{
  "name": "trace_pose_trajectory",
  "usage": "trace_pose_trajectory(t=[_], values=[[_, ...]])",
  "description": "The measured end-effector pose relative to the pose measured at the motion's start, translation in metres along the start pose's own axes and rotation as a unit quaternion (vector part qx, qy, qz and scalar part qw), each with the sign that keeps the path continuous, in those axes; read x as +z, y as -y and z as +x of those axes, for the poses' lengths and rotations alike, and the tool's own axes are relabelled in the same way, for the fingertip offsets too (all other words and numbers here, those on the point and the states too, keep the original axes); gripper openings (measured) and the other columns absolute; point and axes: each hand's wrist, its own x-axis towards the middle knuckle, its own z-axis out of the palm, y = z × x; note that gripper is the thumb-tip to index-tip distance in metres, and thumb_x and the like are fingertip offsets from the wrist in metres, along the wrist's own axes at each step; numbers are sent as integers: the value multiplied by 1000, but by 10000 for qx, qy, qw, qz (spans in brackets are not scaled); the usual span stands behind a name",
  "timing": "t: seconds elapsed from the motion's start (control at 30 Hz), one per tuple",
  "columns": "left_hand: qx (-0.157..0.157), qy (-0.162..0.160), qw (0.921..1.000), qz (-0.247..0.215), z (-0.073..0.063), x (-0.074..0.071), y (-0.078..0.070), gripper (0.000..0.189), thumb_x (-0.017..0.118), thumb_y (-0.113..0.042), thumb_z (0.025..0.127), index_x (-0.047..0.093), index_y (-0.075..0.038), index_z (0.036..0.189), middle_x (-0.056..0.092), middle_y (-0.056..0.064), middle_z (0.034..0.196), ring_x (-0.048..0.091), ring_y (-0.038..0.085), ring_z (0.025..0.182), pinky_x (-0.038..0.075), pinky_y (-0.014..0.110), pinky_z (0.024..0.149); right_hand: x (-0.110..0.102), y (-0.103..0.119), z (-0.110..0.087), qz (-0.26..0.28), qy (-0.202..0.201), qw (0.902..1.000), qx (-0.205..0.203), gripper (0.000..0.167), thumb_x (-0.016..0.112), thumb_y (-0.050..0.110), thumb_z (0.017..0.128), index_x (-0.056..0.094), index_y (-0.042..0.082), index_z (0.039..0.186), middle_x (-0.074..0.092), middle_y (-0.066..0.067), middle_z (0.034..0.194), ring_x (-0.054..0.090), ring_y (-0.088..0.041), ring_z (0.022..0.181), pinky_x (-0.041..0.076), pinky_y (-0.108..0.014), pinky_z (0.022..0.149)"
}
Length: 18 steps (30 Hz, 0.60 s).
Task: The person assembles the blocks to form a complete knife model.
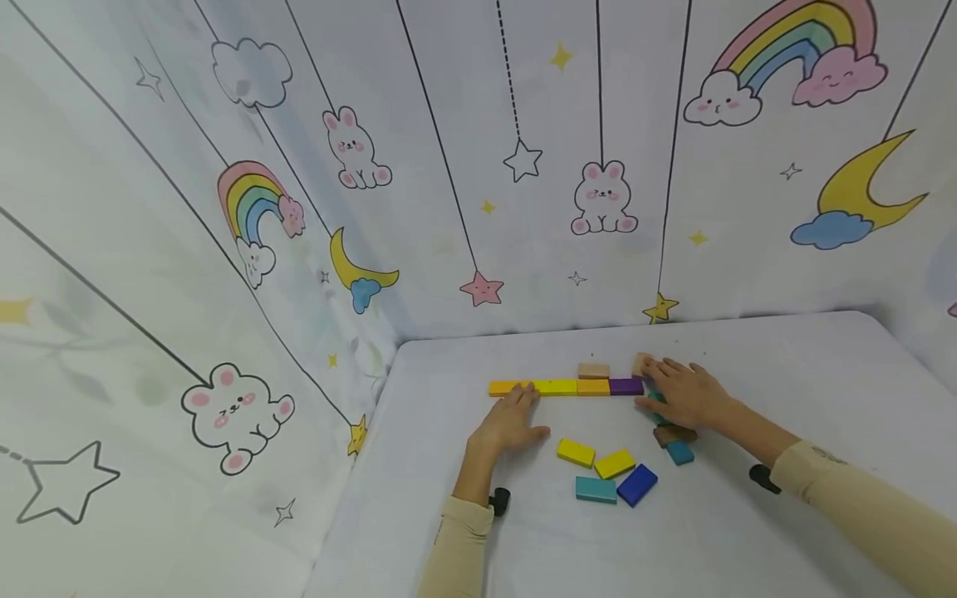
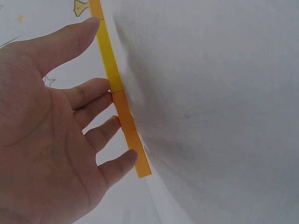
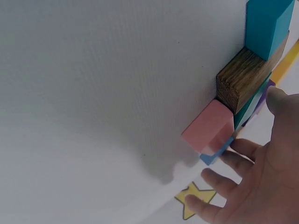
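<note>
My left hand (image 1: 504, 425) rests at the left part of a row of blocks, its fingertips on the side of an orange block (image 2: 128, 130) and near a yellow block (image 2: 110, 60). The row runs on to the right through another orange block (image 1: 593, 388) to a purple block (image 1: 626, 387). With fingers loosely spread, my right hand (image 1: 684, 397) is at the row's right end, by a pale block (image 1: 640, 364). In the right wrist view its fingertips are beside a pink block (image 3: 211, 126) and a light blue block (image 3: 217, 151); contact is unclear.
Below the right hand lie a brown wooden block (image 3: 245, 77) and a teal block (image 1: 679, 452). Nearer the front are yellow blocks (image 1: 576, 453), a turquoise block (image 1: 596, 490) and a dark blue block (image 1: 638, 485). A tan block (image 1: 594, 371) lies behind the row.
</note>
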Motion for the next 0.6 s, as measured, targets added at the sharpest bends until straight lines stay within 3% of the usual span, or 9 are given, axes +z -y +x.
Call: trace_pose_trajectory(t=[0.33,0.6], values=[[68,25,9999,-93,-9,-10,-5,75,67,-46,100,39,-14,161,25,1,173,20,24,160,22,45,129,3,-7,-10,-287,-275,9992,-105,72,60,58,101,56,1,146,53,-24,150,50,-47,137,38,-75,108],[52,22,9999,-104,-10,-11,-5,75,68,-48,100,40,-16,162,26,1,172,22,23,159,26,46,128,3,-8,-19,-159,-547,9973,-461,68,67,51,99,60,-5,138,59,-27,134,63,-45,114,51,-62,104]])
